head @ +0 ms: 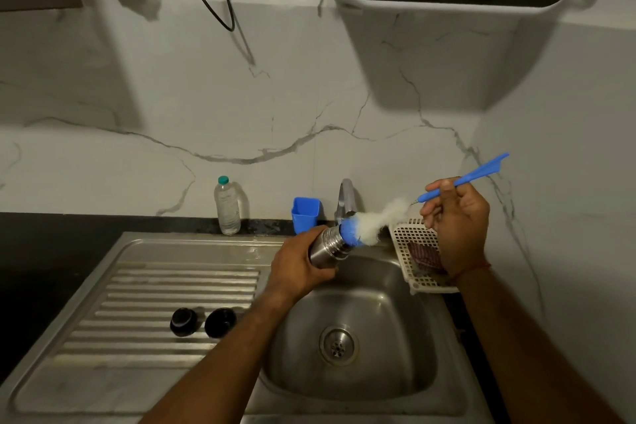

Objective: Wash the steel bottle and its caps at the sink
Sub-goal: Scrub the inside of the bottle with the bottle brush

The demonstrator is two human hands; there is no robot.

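Clasping the steel bottle (pixel 328 246), the left hand (pixel 299 265) may slip on suds as the right hand (pixel 456 220) grips the bottle brush (pixel 385 217).

veined marble wall (pixel 275 113), dark counter (pixel 41 251), dim light
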